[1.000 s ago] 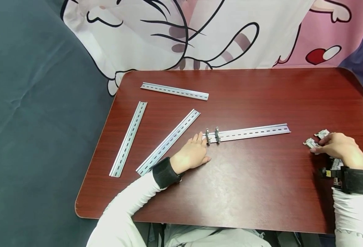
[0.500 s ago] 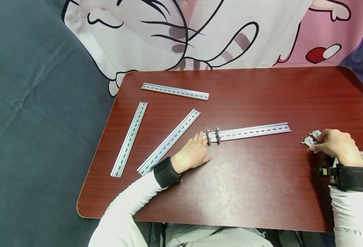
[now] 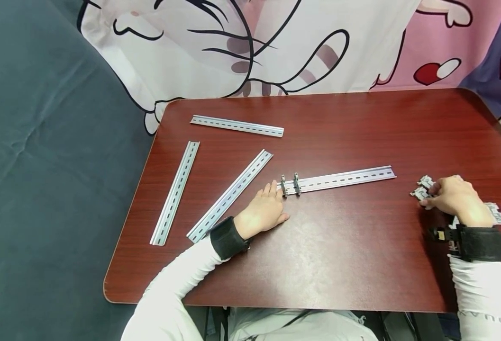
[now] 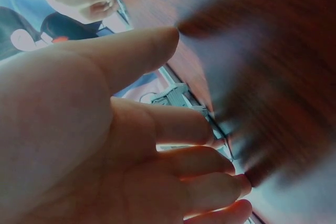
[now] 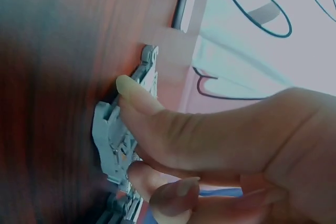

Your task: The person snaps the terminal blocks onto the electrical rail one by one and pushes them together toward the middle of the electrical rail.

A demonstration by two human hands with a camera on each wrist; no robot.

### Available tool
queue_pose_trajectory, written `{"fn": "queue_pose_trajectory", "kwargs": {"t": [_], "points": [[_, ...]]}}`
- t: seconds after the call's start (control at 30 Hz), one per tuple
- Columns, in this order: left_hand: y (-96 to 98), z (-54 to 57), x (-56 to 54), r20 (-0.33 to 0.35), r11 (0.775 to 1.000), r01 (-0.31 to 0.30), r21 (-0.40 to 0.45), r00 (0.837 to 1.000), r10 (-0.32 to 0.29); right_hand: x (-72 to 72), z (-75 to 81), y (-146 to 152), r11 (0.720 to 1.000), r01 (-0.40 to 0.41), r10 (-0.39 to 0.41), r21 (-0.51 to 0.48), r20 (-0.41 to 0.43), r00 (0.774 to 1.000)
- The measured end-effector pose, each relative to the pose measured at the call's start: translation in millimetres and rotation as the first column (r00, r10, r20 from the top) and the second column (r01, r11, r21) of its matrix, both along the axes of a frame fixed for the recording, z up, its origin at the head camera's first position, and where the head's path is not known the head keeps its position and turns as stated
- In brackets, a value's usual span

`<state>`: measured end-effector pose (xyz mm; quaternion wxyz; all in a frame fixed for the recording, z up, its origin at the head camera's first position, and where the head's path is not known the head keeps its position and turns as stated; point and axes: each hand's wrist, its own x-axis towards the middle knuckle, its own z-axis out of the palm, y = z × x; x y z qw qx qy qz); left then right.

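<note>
My left hand [image 3: 264,212] lies flat, fingers straight, its fingertips at the left end of a slotted metal DIN rail [image 3: 348,178]. Two upright grey clips [image 3: 296,183] sit on that rail beside the fingertips. In the left wrist view the fingers [image 4: 205,162] stretch out, grasping nothing. Far to the right, my right hand [image 3: 457,199] pinches a flat grey terminal block [image 5: 107,140] with the thumb in front and a curled finger behind. Another similar grey block [image 3: 425,181] lies just beyond it, close to the fingers.
Three more slotted rails lie on the brown table [image 3: 318,265]: a left rail [image 3: 175,193], a diagonal rail [image 3: 230,195] near the left forearm, and a back rail [image 3: 237,126]. More grey blocks [image 3: 495,213] lie beside the right wrist. A printed curtain [image 3: 318,47] hangs behind.
My right hand has shifted slightly left, and the grey blocks at its fingers moved a little left too. The left hand has stayed at the rail end. The head view has shifted slightly.
</note>
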<state>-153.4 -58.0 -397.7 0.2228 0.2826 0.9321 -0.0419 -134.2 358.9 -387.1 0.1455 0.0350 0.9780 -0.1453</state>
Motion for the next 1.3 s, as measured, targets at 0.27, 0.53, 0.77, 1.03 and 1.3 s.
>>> {"fn": "queue_pose_trajectory", "kwargs": {"t": [0.27, 0.53, 0.77, 1.03, 1.3], "points": [[-0.2, -0.6, -0.2, 0.007, 1.0, 0.001, 0.009, 1.0, -0.001, 9.4, -1.1, -20.4, 1.0, 0.022, -0.019, 0.018, -0.168, 0.986], [-1.2, -0.7, -0.8, -0.002, 1.0, -0.007, 0.014, 1.0, 0.007, -5.4, 9.1, -44.2, 0.994, 0.007, -0.041, -0.108, -0.32, 0.947], [-0.4, -1.1, 0.1, -0.029, 1.0, 0.004, 0.029, 1.0, -0.003, -31.5, 13.1, -72.2, 0.99, -0.056, 0.008, -0.127, -0.351, 0.936], [0.3, -1.9, 1.9, -0.024, 1.0, 0.006, 0.027, 1.0, -0.005, -48.4, 4.7, -86.8, 0.993, -0.041, 0.009, -0.107, -0.282, 0.959], [-1.1, -0.7, 1.1, -0.04, 1.0, 0.007, 0.022, 0.999, -0.006, -53.6, 5.7, -94.5, 0.997, -0.027, 0.003, -0.076, -0.3, 0.954]]}}
